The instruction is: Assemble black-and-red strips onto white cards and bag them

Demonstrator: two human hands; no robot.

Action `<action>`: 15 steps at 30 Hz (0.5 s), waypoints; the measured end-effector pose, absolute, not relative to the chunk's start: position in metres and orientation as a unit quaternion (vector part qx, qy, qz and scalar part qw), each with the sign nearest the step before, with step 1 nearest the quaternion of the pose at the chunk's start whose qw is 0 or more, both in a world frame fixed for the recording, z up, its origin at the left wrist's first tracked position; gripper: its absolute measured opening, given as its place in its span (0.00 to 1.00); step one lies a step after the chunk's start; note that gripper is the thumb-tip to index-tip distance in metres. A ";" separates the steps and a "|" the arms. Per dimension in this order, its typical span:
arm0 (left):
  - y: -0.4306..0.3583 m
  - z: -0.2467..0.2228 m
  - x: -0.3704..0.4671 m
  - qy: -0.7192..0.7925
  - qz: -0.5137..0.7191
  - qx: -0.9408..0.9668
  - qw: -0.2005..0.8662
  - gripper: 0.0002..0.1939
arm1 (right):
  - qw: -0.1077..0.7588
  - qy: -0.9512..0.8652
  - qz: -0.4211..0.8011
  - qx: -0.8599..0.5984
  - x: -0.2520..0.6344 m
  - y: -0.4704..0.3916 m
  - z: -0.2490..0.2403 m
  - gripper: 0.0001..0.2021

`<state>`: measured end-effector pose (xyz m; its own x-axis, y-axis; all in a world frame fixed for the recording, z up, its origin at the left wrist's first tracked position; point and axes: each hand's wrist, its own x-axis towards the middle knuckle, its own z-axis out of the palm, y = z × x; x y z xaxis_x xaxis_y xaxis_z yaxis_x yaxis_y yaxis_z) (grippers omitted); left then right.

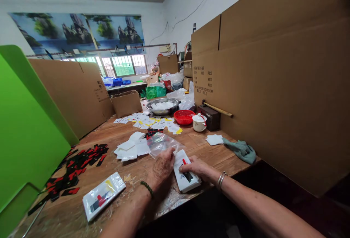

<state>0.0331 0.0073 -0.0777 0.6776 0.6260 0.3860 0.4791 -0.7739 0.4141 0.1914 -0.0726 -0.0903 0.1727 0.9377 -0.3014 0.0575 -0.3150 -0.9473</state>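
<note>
My right hand [195,167] grips a stack of white printed packets [186,185] at the table's front edge. Its thumb lies on the top packet, over a black and red piece. Against the stack's left side, my left hand [163,165] is closed with its fingers curled; what they pinch is hidden. A clear plastic bag [161,142] lies just beyond the left hand, partly covered by it. Another pile of white packets [104,196] rests to the left, showing a similar red and black piece. Blank white packets or cards [131,147] lie behind it.
Black and red pieces [73,168] are heaped at left beside a green panel [27,128]. Farther back are scattered white cards [150,121], a metal basin [162,106], a red basket [184,117] and a lidded cup [199,123]. A grey cloth [242,150] lies beside the large carton [273,85].
</note>
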 end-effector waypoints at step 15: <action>0.009 -0.070 0.034 0.324 0.310 0.856 0.257 0.07 | 0.518 -0.315 0.674 -0.423 0.205 -0.074 -0.092 0.11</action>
<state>0.0345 0.0092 -0.0703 0.5982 0.7141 0.3635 0.3955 -0.6576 0.6412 0.2049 -0.0745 -0.0919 -0.1061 0.9640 -0.2436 -0.4324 -0.2654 -0.8618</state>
